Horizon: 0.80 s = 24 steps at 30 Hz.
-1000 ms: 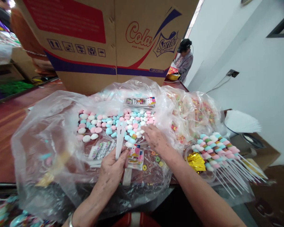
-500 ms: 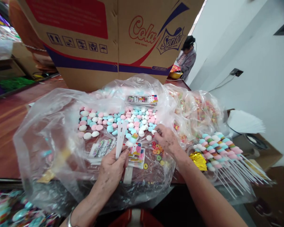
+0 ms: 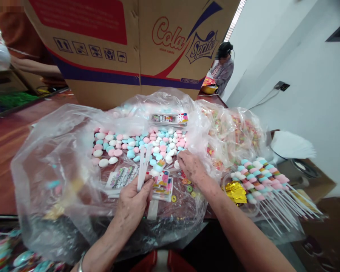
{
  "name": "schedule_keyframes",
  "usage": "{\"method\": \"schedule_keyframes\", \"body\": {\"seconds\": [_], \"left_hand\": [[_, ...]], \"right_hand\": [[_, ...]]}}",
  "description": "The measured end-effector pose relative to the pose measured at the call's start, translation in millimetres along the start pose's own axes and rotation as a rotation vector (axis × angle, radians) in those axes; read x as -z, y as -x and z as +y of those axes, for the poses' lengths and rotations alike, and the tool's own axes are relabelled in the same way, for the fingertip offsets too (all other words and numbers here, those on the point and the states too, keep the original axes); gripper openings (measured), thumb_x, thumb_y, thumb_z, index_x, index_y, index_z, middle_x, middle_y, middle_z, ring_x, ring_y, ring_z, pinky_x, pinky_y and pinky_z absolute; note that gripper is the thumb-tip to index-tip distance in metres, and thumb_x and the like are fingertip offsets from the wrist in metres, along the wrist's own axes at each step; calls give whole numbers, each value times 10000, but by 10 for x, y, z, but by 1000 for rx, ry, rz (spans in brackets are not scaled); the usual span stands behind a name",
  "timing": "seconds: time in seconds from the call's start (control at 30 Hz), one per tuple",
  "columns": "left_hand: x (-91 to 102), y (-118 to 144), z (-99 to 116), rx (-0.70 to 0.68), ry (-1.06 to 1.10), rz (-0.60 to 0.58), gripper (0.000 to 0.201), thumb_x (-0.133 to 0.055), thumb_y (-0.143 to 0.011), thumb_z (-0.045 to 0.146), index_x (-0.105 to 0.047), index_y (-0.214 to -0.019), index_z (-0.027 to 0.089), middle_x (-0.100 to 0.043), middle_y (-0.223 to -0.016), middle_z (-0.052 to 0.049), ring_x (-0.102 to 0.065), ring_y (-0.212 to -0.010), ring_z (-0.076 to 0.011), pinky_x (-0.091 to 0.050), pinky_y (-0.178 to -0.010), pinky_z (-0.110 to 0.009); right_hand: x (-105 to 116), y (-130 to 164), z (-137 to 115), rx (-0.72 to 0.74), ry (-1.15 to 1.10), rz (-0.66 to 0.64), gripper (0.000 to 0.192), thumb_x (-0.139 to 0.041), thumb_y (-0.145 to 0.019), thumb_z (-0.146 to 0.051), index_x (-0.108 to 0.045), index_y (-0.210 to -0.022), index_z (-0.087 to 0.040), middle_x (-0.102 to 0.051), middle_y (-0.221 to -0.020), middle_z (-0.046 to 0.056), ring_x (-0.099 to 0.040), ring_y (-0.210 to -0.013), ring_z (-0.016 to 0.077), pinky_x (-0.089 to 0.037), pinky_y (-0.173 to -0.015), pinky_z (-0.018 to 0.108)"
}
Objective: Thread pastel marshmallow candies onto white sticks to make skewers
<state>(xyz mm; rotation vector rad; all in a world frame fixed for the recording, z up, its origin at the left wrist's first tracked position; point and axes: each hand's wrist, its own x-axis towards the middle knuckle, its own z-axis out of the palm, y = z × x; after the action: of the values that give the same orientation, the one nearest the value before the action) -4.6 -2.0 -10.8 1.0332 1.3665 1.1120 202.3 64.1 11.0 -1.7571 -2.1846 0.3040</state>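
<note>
My left hand (image 3: pixel 137 196) is closed around a bundle of white sticks (image 3: pixel 143 166) that point up and away from me. Beside its thumb show a white and a pale blue marshmallow (image 3: pixel 155 170) and a small striped candy piece (image 3: pixel 161 163), seemingly on a stick. My right hand (image 3: pixel 193 168) reaches over the right edge of the loose pink, blue and white marshmallows (image 3: pixel 130 143), fingers curled together and pointing down; what they pinch is hidden. Just below those fingertips lies a white marshmallow (image 3: pixel 176 164). Small ring candies (image 3: pixel 189 188) lie under the right wrist.
Printed cards (image 3: pixel 162 189) lie by my left hand, others (image 3: pixel 170 119) behind the marshmallows. A clear plastic sheet (image 3: pixel 53 151) covers the table. Finished marshmallow skewers (image 3: pixel 262 177) and gold ties (image 3: pixel 235 192) are at right. A large carton (image 3: pixel 136 53) stands behind; two people are beyond.
My right hand has moved a little left, over the marshmallow edge and partly across the ring candies. The left hand keeps its hold. Another person's arm has come into view at left.
</note>
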Motion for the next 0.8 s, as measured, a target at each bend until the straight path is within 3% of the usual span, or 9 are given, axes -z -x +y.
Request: {"method": "schedule_keyframes", "body": {"seconds": [0.27,0.5,0.67,0.8], "left_hand": [[13,-2,-6,5,-17,-2,325,-660,-784,465,-684,-920,171,-492,-479,80,-346,-366,-83,-276,-354,-195],[9,9,42,1,-101,-1,340,-651,-771,466,-695,-909,157,-477,-446,77,-355,-367,-101,-271,-365,-210],[14,-5,24,-23,-129,-10,359,-629,-787,482,-681,-939,161,-479,-486,79,-352,-405,-107,-269,-387,-217],[35,-19,80,-96,-282,-25,347,-604,-790,483,-710,-888,167,-500,-496,56,-422,-461,-136,-314,-440,-232]], "right_hand": [[-12,126,-75,109,287,-108,218,-402,-970,-184,-595,-1071,-167,-651,-1069,97,-591,-1033,220,-458,-886,294],[-106,117,-147,29,342,-93,293,-425,-921,-102,-545,-1169,-204,-646,-1099,117,-587,-1070,239,-490,-831,310],[-121,96,-118,66,185,-13,313,-463,-843,-54,-584,-1103,-180,-663,-1073,131,-591,-1030,249,-473,-851,335],[-31,16,-50,-176,-282,165,139,-544,-785,-161,-608,-900,-204,-670,-833,32,-603,-775,186,-468,-690,286]]}}
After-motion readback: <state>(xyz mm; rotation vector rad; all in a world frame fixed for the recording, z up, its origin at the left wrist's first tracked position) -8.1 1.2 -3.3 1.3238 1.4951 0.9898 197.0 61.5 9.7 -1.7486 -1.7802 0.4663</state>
